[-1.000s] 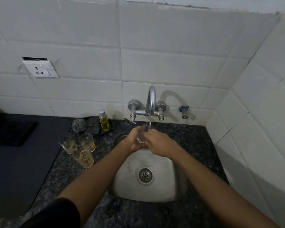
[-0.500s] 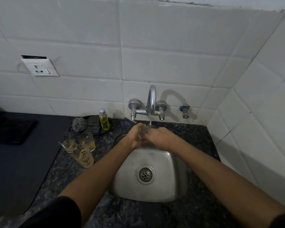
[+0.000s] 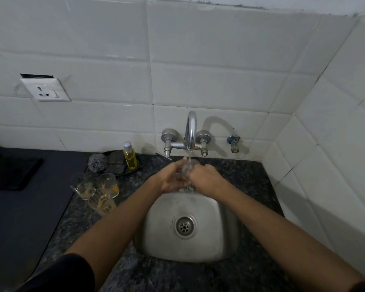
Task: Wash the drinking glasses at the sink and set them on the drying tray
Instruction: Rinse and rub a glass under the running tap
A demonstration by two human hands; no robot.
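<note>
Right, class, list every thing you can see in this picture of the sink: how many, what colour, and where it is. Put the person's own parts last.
glass: one, clear, held under the running tap over the sink
dirty glasses: at least three, clear with yellow dregs, on the counter left of the sink
sink: one, steel, set in the counter
tap: one, chrome, on the wall above the sink
valve: one, chrome and blue, right of the tap
bottle: one, yellow liquid, behind the dirty glasses
scrubber: one, steel grey, left of the bottle
socket: one, white, on the wall tiles
counter: one, dark speckled
left hand: grips the glass
right hand: grips the glass
</note>
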